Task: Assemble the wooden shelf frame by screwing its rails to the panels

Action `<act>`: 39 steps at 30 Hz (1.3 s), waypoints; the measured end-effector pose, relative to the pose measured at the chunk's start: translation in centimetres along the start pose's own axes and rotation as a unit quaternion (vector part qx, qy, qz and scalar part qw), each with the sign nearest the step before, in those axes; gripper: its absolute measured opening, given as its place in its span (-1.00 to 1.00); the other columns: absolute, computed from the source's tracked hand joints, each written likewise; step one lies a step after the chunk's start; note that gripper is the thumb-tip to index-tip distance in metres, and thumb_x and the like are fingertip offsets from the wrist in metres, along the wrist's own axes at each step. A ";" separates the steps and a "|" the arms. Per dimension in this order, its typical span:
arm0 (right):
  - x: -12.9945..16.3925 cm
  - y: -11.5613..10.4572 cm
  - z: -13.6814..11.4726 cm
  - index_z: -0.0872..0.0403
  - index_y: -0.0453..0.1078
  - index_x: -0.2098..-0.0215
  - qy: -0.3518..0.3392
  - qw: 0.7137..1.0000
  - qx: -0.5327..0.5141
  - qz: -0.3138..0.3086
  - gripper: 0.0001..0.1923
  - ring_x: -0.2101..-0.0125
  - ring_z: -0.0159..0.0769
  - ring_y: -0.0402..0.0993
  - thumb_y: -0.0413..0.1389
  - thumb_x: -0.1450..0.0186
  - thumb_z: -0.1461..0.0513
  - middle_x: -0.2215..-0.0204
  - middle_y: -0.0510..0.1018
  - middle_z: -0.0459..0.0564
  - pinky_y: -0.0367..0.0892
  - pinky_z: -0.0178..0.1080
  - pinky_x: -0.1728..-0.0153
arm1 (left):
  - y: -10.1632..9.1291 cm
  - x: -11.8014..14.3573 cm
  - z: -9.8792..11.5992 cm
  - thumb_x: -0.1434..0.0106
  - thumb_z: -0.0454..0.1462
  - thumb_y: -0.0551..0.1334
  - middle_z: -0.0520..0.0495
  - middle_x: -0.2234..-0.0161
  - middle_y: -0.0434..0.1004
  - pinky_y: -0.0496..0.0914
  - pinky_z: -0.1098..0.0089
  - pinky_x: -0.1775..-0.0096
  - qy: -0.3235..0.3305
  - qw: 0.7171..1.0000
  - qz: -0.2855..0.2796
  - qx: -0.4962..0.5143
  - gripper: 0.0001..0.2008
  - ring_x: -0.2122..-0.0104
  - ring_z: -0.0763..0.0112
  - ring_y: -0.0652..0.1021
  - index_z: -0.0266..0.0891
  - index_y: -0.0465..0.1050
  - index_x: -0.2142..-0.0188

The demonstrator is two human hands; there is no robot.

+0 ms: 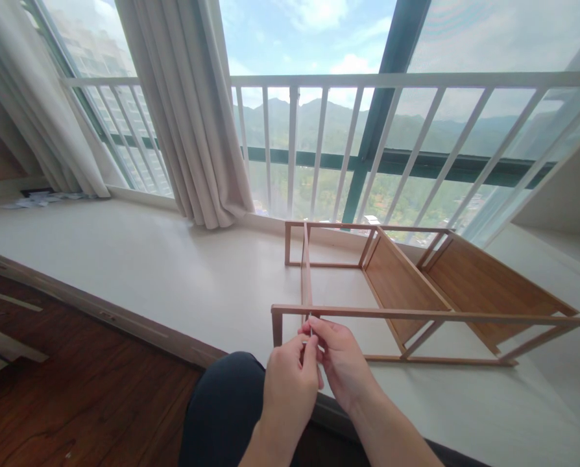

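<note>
The wooden frame (407, 275) lies on its side on the window ledge (139, 253), probably so that its near rail (368, 312) is easily reached, while the left hand (290, 370) and right hand (341, 353) pinch a thin metal piece (311, 331) beside it.

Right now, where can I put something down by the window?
The widest bare patch of white window ledge lies between the beige fabric curtain, the dark wooden floor and the brown wooden shelf frame. It's crowded around the left hand and right hand at the frame's near corner, and far left, under white papers.
</note>
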State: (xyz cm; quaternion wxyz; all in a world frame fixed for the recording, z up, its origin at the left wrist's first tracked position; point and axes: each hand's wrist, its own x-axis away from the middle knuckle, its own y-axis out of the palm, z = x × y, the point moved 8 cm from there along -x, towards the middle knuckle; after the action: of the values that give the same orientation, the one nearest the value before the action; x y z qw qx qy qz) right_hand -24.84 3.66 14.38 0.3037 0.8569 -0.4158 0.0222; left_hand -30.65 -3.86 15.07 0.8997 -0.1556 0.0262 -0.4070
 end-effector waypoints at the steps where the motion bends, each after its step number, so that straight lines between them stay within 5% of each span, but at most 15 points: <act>1: 0.1 0.0 0.0 0.17 0.53 0.49 0.001 1.000 0.000 0.002 -0.63 0.62 -0.47 0.29 0.39 -0.06 0.01 0.59 0.48 -0.06 0.08 -0.42 0.68 | -0.6 0.1 0.6 -0.35 -0.04 0.08 -0.09 0.66 0.44 0.11 0.43 0.47 0.023 0.996 0.024 -0.080 -0.60 0.63 0.38 0.41 -0.20 0.38 0.52; 4: 0.1 0.0 0.3 0.16 0.52 0.49 0.004 1.000 -0.008 0.001 -0.61 0.61 -0.41 0.36 0.40 -0.05 0.00 0.61 0.47 -0.07 0.09 -0.41 0.71 | -1.3 0.3 1.4 -0.36 -0.09 0.07 -0.14 0.54 0.55 0.11 0.37 0.38 0.041 0.978 0.044 -0.198 -0.63 0.53 0.31 0.49 -0.18 0.43 0.49; 7: -0.1 0.1 0.7 0.16 0.51 0.46 0.008 1.000 -0.018 -0.001 -0.55 0.63 -0.39 0.36 0.41 -0.03 -0.06 0.61 0.47 -0.08 0.07 -0.41 0.75 | -1.2 0.0 1.0 -0.38 -0.06 0.06 -0.09 0.59 0.52 0.13 0.39 0.39 0.045 0.984 0.023 -0.172 -0.60 0.56 0.35 0.47 -0.18 0.42 0.49; 10: -0.3 0.1 0.8 0.17 0.51 0.45 0.011 1.000 -0.017 -0.004 -0.52 0.65 -0.44 0.30 0.43 0.00 -0.07 0.63 0.46 -0.10 0.10 -0.42 0.75 | -0.1 -0.3 -0.3 -0.38 0.06 0.06 -0.02 0.69 0.41 0.14 0.45 0.52 0.030 0.999 -0.032 -0.017 -0.53 0.69 0.45 0.36 -0.21 0.36 0.50; 12: -0.4 0.2 0.8 0.20 0.53 0.47 0.021 1.000 -0.016 -0.012 -0.52 0.67 -0.49 0.23 0.44 0.00 -0.06 0.71 0.37 -0.15 0.15 -0.44 0.69 | 1.5 -0.3 -1.5 -0.34 0.17 0.06 0.03 0.73 0.33 0.07 0.49 0.64 -0.011 0.984 -0.089 0.156 -0.47 0.77 0.51 0.26 -0.22 0.35 0.45; 14: -0.5 0.2 0.8 0.20 0.54 0.48 0.037 0.999 -0.025 -0.014 -0.51 0.68 -0.52 0.19 0.45 0.02 -0.06 0.78 0.26 -0.21 0.19 -0.46 0.63 | 3.2 0.1 -2.2 -0.30 0.22 0.10 0.07 0.73 0.30 0.03 0.53 0.71 -0.054 0.933 -0.131 0.331 -0.45 0.80 0.56 0.19 -0.24 0.39 0.37; 18: -0.5 -0.1 1.0 0.20 0.55 0.45 0.057 0.998 -0.035 -0.010 -0.51 0.71 -0.57 0.13 0.46 0.05 -0.05 0.79 0.17 -0.29 0.17 -0.48 0.61 | 5.6 1.5 -1.3 -0.35 0.15 0.11 0.19 0.73 0.21 0.03 0.59 0.76 -0.075 0.780 -0.221 0.581 -0.53 0.83 0.64 0.03 -0.20 0.42 0.17; 21: -0.4 -0.1 1.0 0.19 0.55 0.43 0.065 0.998 -0.024 -0.006 -0.51 0.70 -0.55 0.19 0.45 0.04 -0.06 0.78 0.23 -0.27 0.17 -0.47 0.60 | 5.8 2.4 0.3 -0.43 0.00 0.11 0.23 0.71 0.17 0.02 0.64 0.74 -0.067 0.670 -0.275 0.686 -0.67 0.80 0.68 -0.05 -0.20 0.44 0.15; 25: -0.2 0.1 0.6 0.20 0.53 0.44 0.053 0.998 -0.028 -0.009 -0.52 0.61 -0.48 0.34 0.45 0.02 -0.04 0.70 0.41 -0.16 0.24 -0.45 0.52 | 5.6 3.1 1.3 -0.46 -0.21 0.13 0.23 0.64 0.23 -0.07 0.66 0.72 -0.106 0.533 -0.313 0.779 -0.83 0.77 0.75 0.09 -0.28 0.40 0.16; 28: -0.1 0.2 0.5 0.20 0.52 0.45 0.059 0.998 -0.021 -0.003 -0.51 0.58 -0.45 0.36 0.44 0.01 -0.06 0.64 0.50 -0.08 0.25 -0.43 0.52 | 5.6 3.2 1.3 -0.47 -0.29 0.11 0.24 0.64 0.22 -0.11 0.70 0.72 -0.144 0.458 -0.306 0.822 -0.89 0.76 0.79 0.19 -0.28 0.32 0.22; 33: 0.1 0.4 0.6 0.20 0.51 0.47 0.065 0.997 -0.030 -0.006 -0.53 0.57 -0.42 0.40 0.44 0.01 -0.04 0.62 0.52 -0.05 0.24 -0.43 0.54 | 5.8 3.1 1.1 -0.39 -0.32 0.22 0.27 0.67 0.14 -0.13 0.73 0.71 -0.186 0.434 -0.313 0.824 -0.87 0.78 0.79 0.19 -0.24 0.26 0.27; 39: 0.0 0.3 0.6 0.18 0.51 0.49 0.059 0.998 -0.030 -0.005 -0.57 0.54 -0.43 0.39 0.42 -0.02 -0.02 0.54 0.57 -0.02 0.26 -0.42 0.52 | 5.6 2.4 0.8 -0.31 -0.35 0.32 0.27 0.69 0.05 -0.12 0.69 0.67 -0.198 0.493 -0.314 0.787 -0.82 0.76 0.79 0.16 -0.27 0.30 0.32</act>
State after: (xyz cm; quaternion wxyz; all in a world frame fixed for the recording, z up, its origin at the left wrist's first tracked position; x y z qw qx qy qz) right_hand -25.20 3.22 14.04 0.3538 0.8465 -0.3935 0.0591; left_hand -24.88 -1.95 14.36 0.4440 0.5421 -0.5344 -0.4727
